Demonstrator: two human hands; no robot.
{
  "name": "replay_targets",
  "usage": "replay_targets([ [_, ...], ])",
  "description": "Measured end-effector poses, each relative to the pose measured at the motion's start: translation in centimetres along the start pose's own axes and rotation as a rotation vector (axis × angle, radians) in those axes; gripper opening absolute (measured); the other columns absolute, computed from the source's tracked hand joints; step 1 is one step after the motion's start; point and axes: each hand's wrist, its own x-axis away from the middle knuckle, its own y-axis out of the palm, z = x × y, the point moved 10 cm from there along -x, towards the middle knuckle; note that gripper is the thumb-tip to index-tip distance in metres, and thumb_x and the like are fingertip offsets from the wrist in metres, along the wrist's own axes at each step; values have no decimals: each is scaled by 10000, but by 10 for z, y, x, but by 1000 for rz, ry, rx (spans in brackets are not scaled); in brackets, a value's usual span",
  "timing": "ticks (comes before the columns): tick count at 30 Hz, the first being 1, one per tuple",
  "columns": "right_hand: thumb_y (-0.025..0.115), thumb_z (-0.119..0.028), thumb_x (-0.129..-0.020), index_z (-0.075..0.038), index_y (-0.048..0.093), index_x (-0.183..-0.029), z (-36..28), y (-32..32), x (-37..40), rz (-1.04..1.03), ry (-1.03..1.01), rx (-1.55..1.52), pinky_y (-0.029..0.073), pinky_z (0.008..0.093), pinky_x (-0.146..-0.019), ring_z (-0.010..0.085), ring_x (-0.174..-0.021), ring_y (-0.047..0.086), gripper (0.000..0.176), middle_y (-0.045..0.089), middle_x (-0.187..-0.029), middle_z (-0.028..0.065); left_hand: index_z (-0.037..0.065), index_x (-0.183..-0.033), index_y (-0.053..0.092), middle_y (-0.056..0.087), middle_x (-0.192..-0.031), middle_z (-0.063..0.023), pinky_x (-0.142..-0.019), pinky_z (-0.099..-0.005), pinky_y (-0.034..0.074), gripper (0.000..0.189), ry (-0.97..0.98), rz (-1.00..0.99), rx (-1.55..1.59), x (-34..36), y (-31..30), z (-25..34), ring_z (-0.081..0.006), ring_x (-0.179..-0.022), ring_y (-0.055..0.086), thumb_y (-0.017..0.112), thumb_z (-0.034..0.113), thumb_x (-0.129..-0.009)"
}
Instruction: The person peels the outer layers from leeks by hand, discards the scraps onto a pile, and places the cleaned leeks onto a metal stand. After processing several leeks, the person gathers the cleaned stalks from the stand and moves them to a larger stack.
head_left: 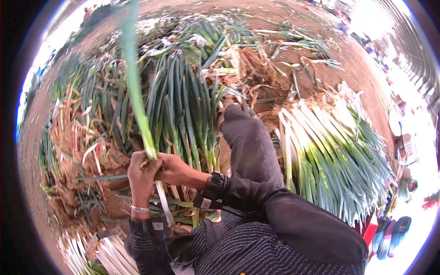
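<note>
One long leek (pixel 143 121) is held upright in the view, its green leaves reaching the top edge and blurred there, its white stem hanging below the hands. My left hand (pixel 141 170), with a metal bracelet at the wrist, is closed around it. Pressed up against that hand, my right hand (pixel 176 170) has its fingers closed on the same leek; its fingertips are partly hidden. Just behind the hands lies a pile of green leeks (pixel 176 98) with dark leaves.
Right of my bent leg (pixel 254 149) lies a bundle of cleaned leeks (pixel 321 151) with white stems. More white-stemmed leeks (pixel 114 256) are at the lower left. Untrimmed leeks with dry roots (pixel 68 133) cover the left. Brown soil (pixel 337 75) shows beyond; shoes (pixel 394 236) stand at the lower right.
</note>
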Motion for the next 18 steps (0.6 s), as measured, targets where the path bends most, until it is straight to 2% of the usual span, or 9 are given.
replay_targets([
  [1, 681, -58, -857, -8, 563, -1123, -24, -14, 10, 20, -122, 80, 488, 277, -837, 102, -971, 568, 295, 637, -1055, 54, -1, -1109, 639, 571, -1044, -45, -728, -271, 492, 448, 95, -94, -1, 1, 15, 12, -138, -910, 576, 759, 311, -811],
  [3, 674, -62, -869, -10, 578, -1096, -23, -51, 28, 193, -37, -156, 500, 266, -838, 102, -942, 588, 253, 649, -1023, 56, 35, -1283, 568, 544, -1196, -68, -768, -259, 505, 600, 59, -222, 227, 3, 35, 21, -145, -973, 578, 735, 380, -822],
  [5, 634, -20, -890, -14, 587, -1028, -23, -100, 47, 337, 144, -189, 526, 281, -801, 136, -876, 635, 147, 645, -931, 38, 37, -1341, 507, 542, -1215, -76, -749, -251, 503, 616, 8, -177, 334, 4, 35, 18, -137, -937, 586, 709, 358, -856],
  [9, 608, -13, -904, 5, 565, -1038, -78, -211, 90, 548, -91, -344, 558, 330, -791, 179, -867, 659, 142, 646, -927, 69, 17, -1374, 454, 577, -1166, -76, -716, -237, 497, 606, -79, -152, 269, -5, 20, -29, -120, -878, 591, 669, 324, -898],
  [11, 617, -2, -891, 21, 573, -1051, -126, -279, 131, 789, -193, -349, 557, 328, -808, 186, -871, 660, 168, 656, -953, 87, -3, -1359, 464, 626, -1041, -63, -663, -228, 491, 559, -133, -169, 266, -5, 15, -55, -102, -817, 587, 640, 299, -923],
  [12, 615, -1, -890, 32, 581, -1044, -165, -316, 155, 829, -260, 209, 553, 319, -781, 190, -856, 659, 162, 659, -965, 97, -3, -1359, 464, 626, -1041, -63, -663, -228, 491, 559, -116, -180, 269, -4, 16, -52, -102, -817, 587, 640, 299, -923],
  [15, 545, -183, -951, -128, 640, -1121, -243, -425, 217, 985, -198, 1139, 506, 307, -701, 165, -791, 622, 202, 674, -941, 78, -12, -1339, 479, 650, -961, -40, -613, -213, 490, 539, -238, -91, 215, 4, 2, -63, -82, -761, 593, 635, 298, -926],
  [16, 521, -243, -972, -181, 660, -1146, -261, -471, 242, 1038, -102, 1274, 490, 303, -675, 156, -769, 610, 231, 679, -933, 72, 1, -1326, 496, 653, -952, -33, -595, -210, 490, 527, -297, -59, 251, 8, -3, -71, -75, -747, 598, 643, 303, -920],
  [18, 500, -314, -979, -81, 693, -1035, -303, -572, 305, 1398, -106, 1170, 466, 323, -648, 154, -728, 583, 308, 656, -821, 89, 32, -1289, 536, 654, -947, -18, -564, -202, 487, 503, -379, -11, 267, 15, -11, -85, -61, -727, 610, 664, 326, -902],
])
